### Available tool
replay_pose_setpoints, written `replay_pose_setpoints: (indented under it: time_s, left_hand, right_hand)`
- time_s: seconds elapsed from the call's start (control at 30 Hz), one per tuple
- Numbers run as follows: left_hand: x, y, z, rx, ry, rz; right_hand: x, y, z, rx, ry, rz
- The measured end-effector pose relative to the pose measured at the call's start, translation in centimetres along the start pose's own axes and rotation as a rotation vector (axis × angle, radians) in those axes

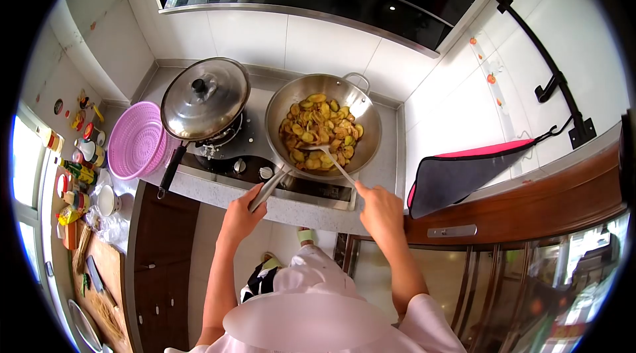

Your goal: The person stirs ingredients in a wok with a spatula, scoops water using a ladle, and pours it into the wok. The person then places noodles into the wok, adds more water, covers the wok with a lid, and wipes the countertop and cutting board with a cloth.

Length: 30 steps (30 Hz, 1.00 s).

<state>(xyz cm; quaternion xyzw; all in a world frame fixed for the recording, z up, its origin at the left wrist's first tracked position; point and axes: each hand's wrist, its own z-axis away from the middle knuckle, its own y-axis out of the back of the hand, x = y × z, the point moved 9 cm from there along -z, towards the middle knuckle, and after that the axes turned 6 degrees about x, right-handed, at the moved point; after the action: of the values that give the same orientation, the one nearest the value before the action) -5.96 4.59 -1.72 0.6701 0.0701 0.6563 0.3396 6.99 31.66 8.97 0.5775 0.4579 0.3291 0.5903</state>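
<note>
A steel wok sits on the right side of the stove, with sliced, browned food in it. My left hand is closed around the wok's long metal handle. My right hand grips the end of a spatula, whose pale head rests among the slices near the wok's middle. To the left, a second pan under a domed metal lid stands on the other burner, its black handle pointing toward the front.
At the left are a pink basket, a white bowl, several jars and bottles, and a cutting board with a knife. A grey cloth hangs at the right wall. The range hood is above.
</note>
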Motion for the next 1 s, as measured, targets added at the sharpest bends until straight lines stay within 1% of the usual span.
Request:
replay_pose_setpoints:
  time_s: [0.07, 0.1, 0.2, 0.23, 0.3, 0.37, 0.4, 0.47, 0.5, 0.6, 0.63, 0.73, 0.77, 0.87, 0.9, 1.0]
  left_hand:
    - [0.1, 0.1, 0.0, -0.01, 0.023, -0.014]
    - [0.1, 0.0, 0.1, -0.014, 0.024, -0.009]
    - [0.2, 0.3, 0.0, -0.002, 0.013, 0.005]
    - [0.3, 0.3, 0.1, 0.005, 0.006, 0.012]
    - [0.5, 0.1, 0.0, -0.001, 0.01, 0.02]
    - [0.2, 0.0, 0.0, -0.017, 0.037, 0.015]
    - [0.2, 0.0, 0.0, -0.02, 0.033, 0.012]
    - [0.1, 0.1, 0.0, -0.017, 0.032, 0.007]
    - [0.2, 0.2, -0.1, -0.012, 0.029, 0.01]
    - [0.5, 0.4, 0.0, 0.0, 0.029, 0.015]
    - [0.4, 0.3, 0.0, 0.002, 0.031, 0.014]
    - [0.4, 0.1, 0.1, -0.012, 0.058, 0.022]
    - [0.3, 0.1, 0.1, -0.017, 0.07, 0.022]
    - [0.4, 0.4, 0.0, -0.019, 0.039, 0.033]
    - [0.4, 0.4, 0.1, -0.029, 0.046, 0.022]
    - [0.3, 0.4, 0.0, -0.03, 0.057, 0.013]
  right_hand:
    - [0.2, -2.0, -1.5, 0.08, 0.018, -0.042]
    - [0.5, -2.0, -2.3, 0.086, -0.018, -0.076]
    - [1.1, 0.5, -2.1, 0.063, -0.069, -0.088]
    - [1.2, 1.6, -1.8, 0.047, -0.133, -0.111]
    - [1.2, 1.4, -1.9, 0.108, -0.13, -0.125]
    - [1.2, -0.9, -2.6, 0.156, -0.119, -0.175]
    - [0.8, -2.7, -3.1, 0.147, -0.135, -0.153]
    - [-0.1, -7.1, -3.6, 0.151, -0.079, -0.129]
    - [-0.7, -7.3, -3.5, 0.111, -0.098, -0.124]
    - [-1.2, -2.3, -2.2, 0.126, -0.089, -0.147]
    - [-1.2, -1.1, -1.6, 0.089, -0.1, -0.116]
    - [-1.0, -2.5, -1.0, 0.056, -0.108, -0.079]
    - [-0.8, -4.0, -1.3, 0.057, -0.113, -0.077]
    - [-0.7, -5.0, -2.4, 0.134, -0.109, -0.128]
    - [-0.4, -4.2, -2.3, 0.152, -0.059, -0.116]
    - [0.5, -0.5, -0.3, 0.102, -0.141, -0.061]
